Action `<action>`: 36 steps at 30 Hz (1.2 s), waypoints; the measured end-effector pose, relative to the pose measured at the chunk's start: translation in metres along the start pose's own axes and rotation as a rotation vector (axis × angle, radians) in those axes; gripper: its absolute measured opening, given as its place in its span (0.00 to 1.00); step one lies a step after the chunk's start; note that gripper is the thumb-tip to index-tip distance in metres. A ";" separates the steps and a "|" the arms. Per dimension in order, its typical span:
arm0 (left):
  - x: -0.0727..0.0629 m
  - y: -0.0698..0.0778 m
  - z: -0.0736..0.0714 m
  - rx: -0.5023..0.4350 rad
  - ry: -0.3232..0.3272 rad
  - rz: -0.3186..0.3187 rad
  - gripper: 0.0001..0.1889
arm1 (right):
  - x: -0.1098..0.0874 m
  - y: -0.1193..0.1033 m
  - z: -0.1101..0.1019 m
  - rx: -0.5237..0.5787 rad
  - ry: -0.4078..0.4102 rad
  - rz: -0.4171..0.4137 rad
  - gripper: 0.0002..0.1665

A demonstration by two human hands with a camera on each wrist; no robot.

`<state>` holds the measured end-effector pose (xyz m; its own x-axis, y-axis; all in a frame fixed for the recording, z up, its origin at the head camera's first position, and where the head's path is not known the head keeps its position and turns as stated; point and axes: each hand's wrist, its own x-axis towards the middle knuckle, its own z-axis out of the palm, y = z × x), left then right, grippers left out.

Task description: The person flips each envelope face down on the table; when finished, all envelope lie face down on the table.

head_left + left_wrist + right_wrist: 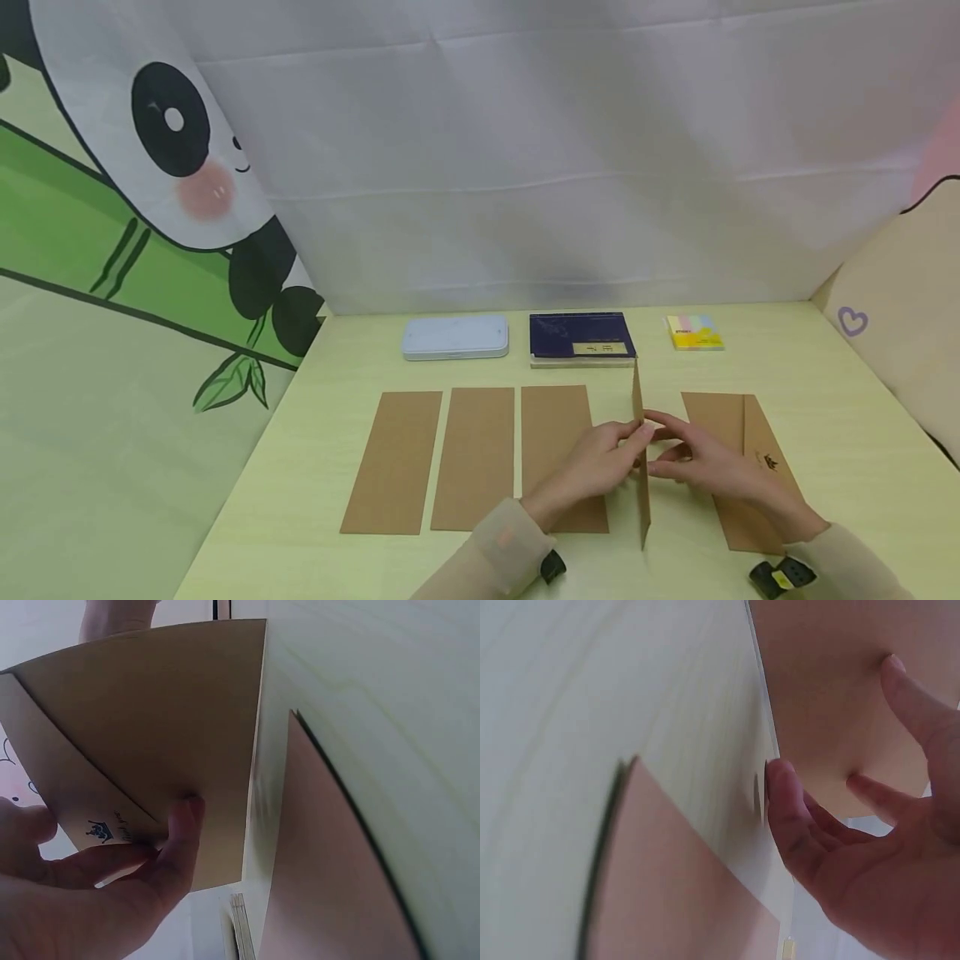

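An upright brown envelope (642,500) is held on its long edge on the table (262,533), between the left and right edges and slightly nearer the right. Its upper edge is gripped by the left hand (597,460), with a fingertip pressed against the face that bears a flap and a small crown print. The other face is touched by the fingertips of the right hand (711,467), whose fingers are spread and gently bent, gripping nothing.

Toward the table's left edge, three flat envelopes (474,458) are laid in a row, the nearest partly covered by the left forearm. Toward the right edge, a printed envelope (716,425) is partly covered by the right hand and wrist. Along the back edge are set a pale case (455,337), a dark blue book (570,333) and, nearest the back right corner, sticky notes (695,332).
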<state>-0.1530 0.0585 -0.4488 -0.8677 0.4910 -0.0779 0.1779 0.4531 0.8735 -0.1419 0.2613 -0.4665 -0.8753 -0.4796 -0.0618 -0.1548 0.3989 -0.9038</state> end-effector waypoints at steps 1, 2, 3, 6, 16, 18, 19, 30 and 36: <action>0.000 0.001 0.000 -0.017 -0.001 -0.001 0.28 | 0.000 -0.001 0.000 0.016 -0.004 0.004 0.46; -0.001 0.001 -0.001 -0.040 -0.004 0.000 0.28 | 0.000 -0.002 0.001 0.025 -0.010 0.008 0.46; -0.002 0.001 -0.001 -0.067 -0.007 -0.001 0.28 | -0.001 -0.002 0.001 0.035 -0.015 0.010 0.46; -0.003 0.002 -0.004 -0.154 0.001 0.015 0.25 | -0.001 -0.004 0.002 0.063 -0.015 0.020 0.47; -0.001 -0.003 -0.009 -0.397 0.070 0.089 0.16 | -0.002 -0.001 0.000 0.107 0.038 0.067 0.48; -0.001 -0.004 -0.009 -0.406 0.087 0.080 0.19 | -0.002 -0.002 -0.002 0.080 0.053 0.075 0.48; -0.001 -0.004 -0.009 -0.405 0.099 0.075 0.21 | -0.002 -0.002 -0.003 0.059 0.063 0.081 0.48; 0.003 -0.013 -0.013 -0.213 0.112 0.029 0.25 | -0.002 -0.004 -0.007 -0.196 0.164 0.131 0.48; 0.001 -0.018 -0.014 -0.020 0.094 -0.001 0.20 | -0.003 -0.002 -0.006 -0.326 0.215 0.138 0.47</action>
<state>-0.1635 0.0410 -0.4576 -0.9077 0.4183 -0.0348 0.1681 0.4383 0.8830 -0.1417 0.2667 -0.4617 -0.9685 -0.2436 -0.0521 -0.1357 0.6914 -0.7096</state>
